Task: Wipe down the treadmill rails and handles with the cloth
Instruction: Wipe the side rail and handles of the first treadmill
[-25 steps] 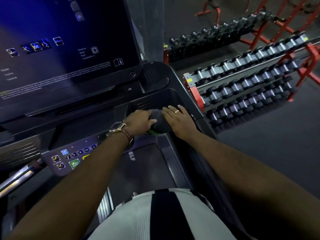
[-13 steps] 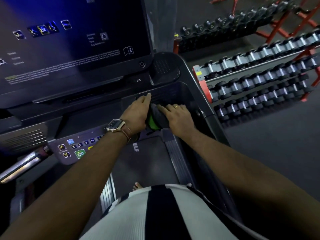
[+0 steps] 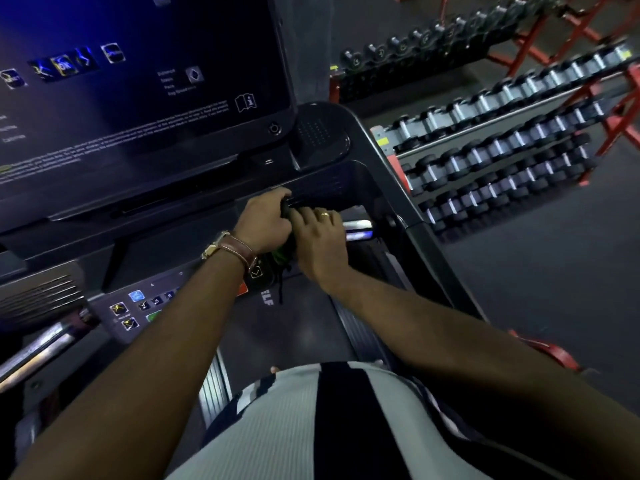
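**Treadmill wipe-down: on the front crossbar, plenty left**

Gym floor, dim lighting, dark rubber flooring, and a red dumbbell rack (image 3: pixel 502 140) off to my right. I'm standing on the treadmill belt (image 3: pixel 294 327) facing the big console screen (image 3: pixel 138 81).

The cloth (image 3: pixel 285 251) is dark with a bit of green showing, bunched up between my two hands right on the front handle bar (image 3: pixel 358 226) below the console. My left hand (image 3: pixel 265 221) is curled over the top of it, fingers wrapped round the wad and the bar. My right hand (image 3: pixel 320 237) is pressed in from the other side, fingers bent over the cloth too. So both are holding it, touching each other, not much cloth visible at all.

Progress-wise, my guess is I'm mid-job. The shiny bit of bar just right of my hands looks like where the cloth is headed, or where it's just been; can't say which. The right side rail (image 3: pixel 433 251) running back past my arm has no cloth on it now, same for the metal grip (image 3: pixel 38 344) down at the left edge. Nothing here shows whether those are clean or not, so I'd count both as still to do, plus the far left rail, which I can't see.
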Demonstrator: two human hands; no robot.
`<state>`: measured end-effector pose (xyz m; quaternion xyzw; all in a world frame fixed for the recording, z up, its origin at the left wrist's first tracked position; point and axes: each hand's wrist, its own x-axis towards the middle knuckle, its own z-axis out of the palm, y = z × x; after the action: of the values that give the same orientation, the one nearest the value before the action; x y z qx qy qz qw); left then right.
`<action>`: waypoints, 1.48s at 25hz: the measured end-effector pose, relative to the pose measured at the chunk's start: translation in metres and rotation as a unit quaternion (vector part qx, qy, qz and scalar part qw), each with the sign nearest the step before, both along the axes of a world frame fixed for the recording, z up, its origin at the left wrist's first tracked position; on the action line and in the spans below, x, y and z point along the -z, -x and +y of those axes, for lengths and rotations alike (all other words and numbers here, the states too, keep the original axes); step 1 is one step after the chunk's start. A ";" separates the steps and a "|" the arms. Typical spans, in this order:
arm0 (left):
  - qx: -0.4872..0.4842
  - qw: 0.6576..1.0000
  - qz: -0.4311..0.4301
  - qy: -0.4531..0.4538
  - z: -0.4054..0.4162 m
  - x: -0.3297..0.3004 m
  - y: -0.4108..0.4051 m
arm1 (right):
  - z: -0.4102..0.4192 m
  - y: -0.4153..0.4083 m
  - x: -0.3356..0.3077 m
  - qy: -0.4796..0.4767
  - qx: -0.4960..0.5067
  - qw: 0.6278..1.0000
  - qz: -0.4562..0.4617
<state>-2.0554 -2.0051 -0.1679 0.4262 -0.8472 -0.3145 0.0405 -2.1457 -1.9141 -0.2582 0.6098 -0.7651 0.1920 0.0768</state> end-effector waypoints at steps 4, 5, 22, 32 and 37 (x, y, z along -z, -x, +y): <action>0.052 0.998 -0.019 -0.024 -0.005 0.001 0.002 | 0.028 0.046 0.015 0.003 -0.059 0.992 0.111; 0.066 0.997 -0.022 -0.026 -0.003 0.002 0.002 | 0.035 0.067 0.014 -0.026 -0.028 0.991 0.127; 0.187 0.977 -0.100 0.029 0.011 0.009 -0.011 | 0.001 0.119 -0.028 -0.360 -0.035 0.932 0.033; -0.010 0.999 -0.022 0.022 0.015 0.018 0.013 | 0.004 0.081 -0.029 -0.259 -0.078 0.963 0.016; -0.044 0.998 0.019 0.046 0.045 0.026 0.001 | -0.018 0.041 -0.014 -0.219 -0.098 0.970 -0.020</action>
<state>-2.0560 -1.9596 -0.1938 0.4545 -0.8405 -0.2809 0.0898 -2.1872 -1.9325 -0.2438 0.6800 -0.7262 0.0380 -0.0931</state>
